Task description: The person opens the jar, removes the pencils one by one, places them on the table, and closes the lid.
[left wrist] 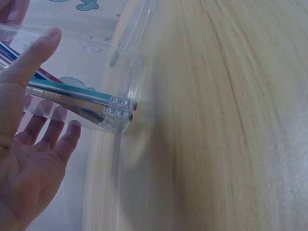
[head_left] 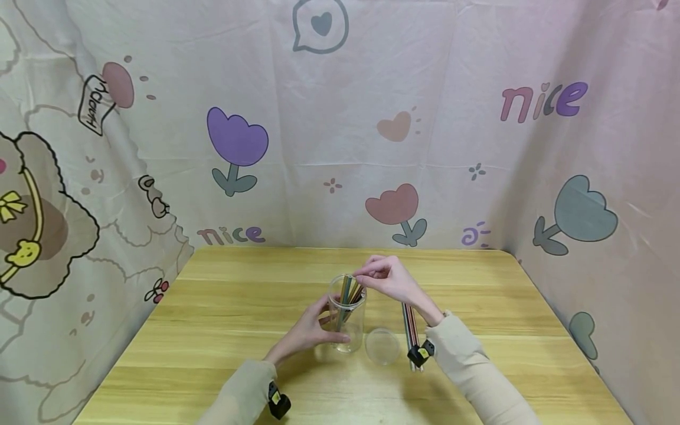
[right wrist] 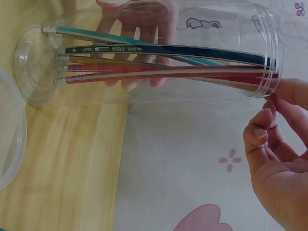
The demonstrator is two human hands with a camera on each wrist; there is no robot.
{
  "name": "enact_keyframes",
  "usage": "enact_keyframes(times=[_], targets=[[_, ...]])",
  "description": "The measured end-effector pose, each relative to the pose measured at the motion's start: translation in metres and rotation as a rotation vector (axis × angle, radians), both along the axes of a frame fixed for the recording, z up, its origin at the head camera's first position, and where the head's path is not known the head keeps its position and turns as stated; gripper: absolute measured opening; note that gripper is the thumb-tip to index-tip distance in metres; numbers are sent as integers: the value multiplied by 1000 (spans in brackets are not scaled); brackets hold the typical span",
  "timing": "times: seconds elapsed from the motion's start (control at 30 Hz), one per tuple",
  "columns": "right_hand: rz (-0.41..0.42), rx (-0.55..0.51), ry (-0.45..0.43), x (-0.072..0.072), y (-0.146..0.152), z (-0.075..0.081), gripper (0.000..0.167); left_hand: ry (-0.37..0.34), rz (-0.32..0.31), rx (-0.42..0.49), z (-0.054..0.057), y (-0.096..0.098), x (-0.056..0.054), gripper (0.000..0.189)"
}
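Note:
A tall clear plastic jar [head_left: 350,339] stands on the table, with several pencils [right wrist: 144,50] leaning inside, eraser ends down. My left hand [head_left: 313,326] grips the jar from the left, thumb on the near side and fingers round the far side. In the left wrist view, the jar's base and the pencils' metal ferrules [left wrist: 118,108] show clearly. My right hand [head_left: 390,280] is at the jar's mouth, its fingertips right at the rim beside the pencils' upper ends. I cannot tell whether those fingertips pinch a pencil.
A round clear lid [head_left: 382,346] lies on the table just right of the jar. More pencils [head_left: 410,324] lie in a bundle beneath my right wrist. A patterned cloth [head_left: 329,141] hangs behind the wooden table [head_left: 223,307].

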State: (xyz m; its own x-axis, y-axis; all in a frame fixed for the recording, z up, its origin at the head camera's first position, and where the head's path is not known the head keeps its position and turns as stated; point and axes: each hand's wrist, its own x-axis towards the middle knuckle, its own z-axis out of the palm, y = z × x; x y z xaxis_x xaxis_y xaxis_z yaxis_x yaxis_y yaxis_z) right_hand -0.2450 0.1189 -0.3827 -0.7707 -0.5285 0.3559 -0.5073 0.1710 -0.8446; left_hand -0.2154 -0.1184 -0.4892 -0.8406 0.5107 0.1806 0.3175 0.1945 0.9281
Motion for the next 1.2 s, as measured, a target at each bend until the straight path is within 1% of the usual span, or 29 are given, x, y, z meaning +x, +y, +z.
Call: enact_keyframes(times=[0.17, 0.33, 0.47, 0.63, 0.8, 1.03, 1.13, 1.2], targets=[[3, 28, 9, -1, 1, 3, 16, 2, -2, -1, -1, 0, 0, 86], [9, 95, 31, -4, 0, 6, 15, 0, -10, 4, -1, 0, -1, 84], [5, 144, 76, -6, -4, 6, 13, 4, -16, 6, -2, 0, -1, 85], [-35, 175, 136, -5, -8, 5, 10, -4, -11, 11, -2, -1, -1, 86], [-79, 155, 157, -3, -12, 2, 7, -4, -6, 6, -2, -1, 0, 85], [-124, 91, 205, 0, -14, 0, 6, -8, 4, -2, -2, -1, 0, 88], [-121, 54, 186, 2, -13, 0, 8, -5, 11, -5, -1, -1, 0, 88], [-102, 19, 157, 4, -13, 1, 11, 2, 11, -7, -1, -1, 0, 89]])
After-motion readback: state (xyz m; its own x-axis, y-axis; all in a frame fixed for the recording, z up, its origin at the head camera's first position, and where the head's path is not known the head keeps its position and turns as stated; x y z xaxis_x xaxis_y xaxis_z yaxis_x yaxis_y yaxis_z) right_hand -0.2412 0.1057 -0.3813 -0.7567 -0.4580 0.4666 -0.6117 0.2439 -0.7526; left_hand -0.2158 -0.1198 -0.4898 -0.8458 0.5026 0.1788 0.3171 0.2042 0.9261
